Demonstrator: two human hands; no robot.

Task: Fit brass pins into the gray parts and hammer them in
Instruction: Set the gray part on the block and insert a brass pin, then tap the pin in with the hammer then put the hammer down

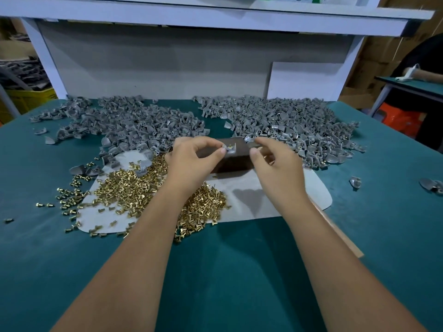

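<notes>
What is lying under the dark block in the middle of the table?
The dark block rests on a pale sheet over the green table. The hands cover its sides, so anything there is hidden.

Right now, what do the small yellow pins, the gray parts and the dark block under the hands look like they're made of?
Pins: metal, probably brass; bright yellow with sharp glints.
Gray parts: uniform gray with a dull sheen, either moulded plastic or cast metal; the picture leaves it open.
Dark block: dark brown and matte, maybe wood or steel; no grain is visible.
</notes>
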